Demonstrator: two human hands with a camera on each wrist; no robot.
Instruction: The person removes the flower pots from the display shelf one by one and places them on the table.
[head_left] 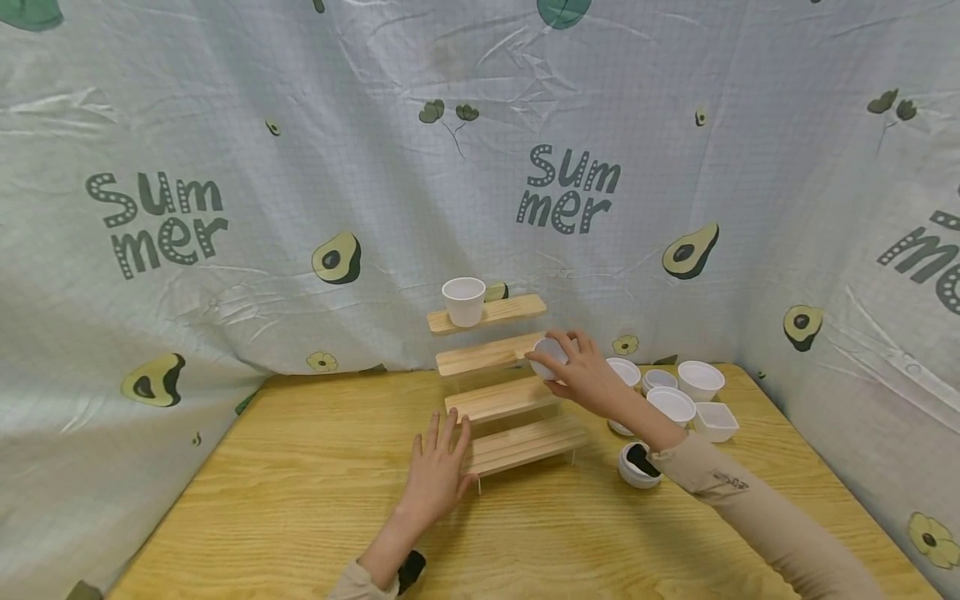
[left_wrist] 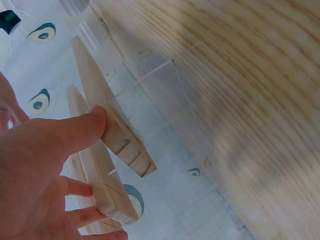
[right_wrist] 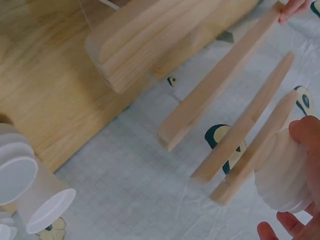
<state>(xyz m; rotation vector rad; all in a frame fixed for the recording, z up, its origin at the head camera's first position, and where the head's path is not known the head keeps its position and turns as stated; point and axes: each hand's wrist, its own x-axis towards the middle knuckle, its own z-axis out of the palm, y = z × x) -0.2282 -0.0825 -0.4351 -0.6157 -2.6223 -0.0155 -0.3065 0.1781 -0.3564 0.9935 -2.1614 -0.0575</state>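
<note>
A four-step wooden display stand (head_left: 517,446) with clear side supports stands on the table. My right hand (head_left: 588,379) grips a small white ribbed cup (right_wrist: 282,172) by its side, near the right end of the upper steps. Spread and mostly straight, the fingers of my left hand (head_left: 435,471) rest at the stand's left end. In the left wrist view its thumb touches the lowest step (left_wrist: 132,152) and its other fingertips lie against the step above. A plain white cup (head_left: 465,304) sits upright toward the left of the top step.
Several white bowls and tubs, among them a round bowl (head_left: 701,379) and a square clear tub (head_left: 715,422), cluster on the table's right side. Nearer, a round white container (head_left: 637,468) has something black on it. A printed cloth (head_left: 420,192) hangs behind the table (head_left: 315,483).
</note>
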